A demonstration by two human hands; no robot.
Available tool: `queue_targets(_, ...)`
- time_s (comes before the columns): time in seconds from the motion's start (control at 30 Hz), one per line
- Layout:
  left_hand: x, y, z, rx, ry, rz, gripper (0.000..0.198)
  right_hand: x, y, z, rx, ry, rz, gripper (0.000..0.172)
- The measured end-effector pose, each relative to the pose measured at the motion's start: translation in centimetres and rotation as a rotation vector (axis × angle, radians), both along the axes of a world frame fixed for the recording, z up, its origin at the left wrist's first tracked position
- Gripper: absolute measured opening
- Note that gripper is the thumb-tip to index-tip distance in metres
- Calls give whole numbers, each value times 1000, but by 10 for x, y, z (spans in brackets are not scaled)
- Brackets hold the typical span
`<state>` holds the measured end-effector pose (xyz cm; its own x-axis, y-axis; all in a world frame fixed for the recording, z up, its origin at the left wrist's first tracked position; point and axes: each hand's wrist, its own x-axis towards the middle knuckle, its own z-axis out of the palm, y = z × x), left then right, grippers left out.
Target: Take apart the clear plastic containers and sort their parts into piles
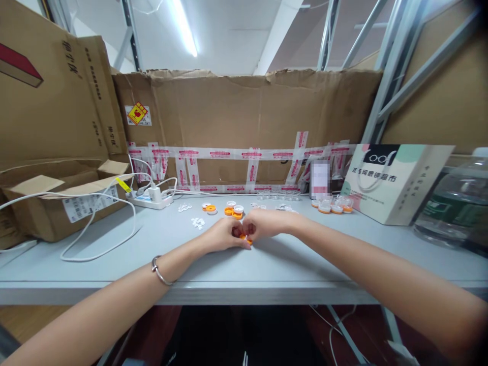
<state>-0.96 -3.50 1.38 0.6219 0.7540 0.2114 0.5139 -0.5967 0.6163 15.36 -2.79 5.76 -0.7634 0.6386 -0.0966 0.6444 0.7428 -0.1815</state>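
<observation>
My left hand (pixel 225 234) and my right hand (pixel 263 223) meet at the middle of the grey table (pixel 213 269), fingers curled together around a small orange and white round part (pixel 246 237). Both hands pinch it; the part is mostly hidden by the fingers. A metal bangle (pixel 160 271) circles my left wrist. Behind the hands lie more orange and white round parts (pixel 233 209) and small white discs (pixel 197 222).
An open cardboard box (pixel 57 198) and a white power strip (pixel 150 199) with cables sit at the left. A taped cardboard wall (pixel 244 132) backs the table. A paper bag (pixel 396 180), a clear water jug (pixel 453 203) and more orange parts (pixel 331 205) stand at the right.
</observation>
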Motion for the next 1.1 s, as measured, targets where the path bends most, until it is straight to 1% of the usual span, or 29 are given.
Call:
queue_targets(0.1, 0, 1, -2, -6, -15, -10, 33, 1, -4, -4, 71, 49, 58, 6)
queue_targets(0.2, 1, 2, -3, -16, -24, 0, 32, 2, -7, -8, 108, 88, 109, 8)
queue_targets(0.27, 1, 3, -3, -20, -32, -3, 33, 2, -8, -11, 150, 91, 94, 6)
queue_targets(0.33, 0, 3, -4, -24, -36, -7, 33, 3, -8, -15, 198, 90, 46, 6)
queue_targets(0.4, 0, 3, -5, -25, -39, -2, 34, 7, -7, -19, 212, 135, -11, 7)
queue_targets(0.47, -1, 3, -5, -21, -41, 0, 36, 12, -6, -22, 166, 252, -66, 6)
queue_targets(0.57, -2, 4, -4, -12, -56, 10, 41, 21, -2, -24, 35, 500, -190, 11)
queue_targets(0.67, -2, 4, 0, 27, -200, 75, 39, 24, -1, -23, -104, 772, -331, 14)
queue_targets(0.77, -1, 0, 7, 45, -387, 108, 29, 18, -6, -22, -263, 969, -364, 19)
queue_targets(0.87, 0, -7, 12, 45, -445, 92, 23, 10, -14, -24, -384, 1092, -364, 22)
queue_targets(0.93, -1, -10, 15, 68, -435, 99, 21, 6, -16, -27, -439, 1149, -371, 25)
queue_targets(1.0, -6, -10, 18, 126, -383, 134, 18, 7, -15, -28, -474, 1165, -376, 27)
queue_targets(1.07, -18, -6, 23, 226, -252, 176, 16, 13, -12, -28, -459, 1136, -385, 30)
queue_targets(1.1, -26, -2, 25, 294, -152, 200, 15, 17, -10, -27, -439, 1095, -382, 31)
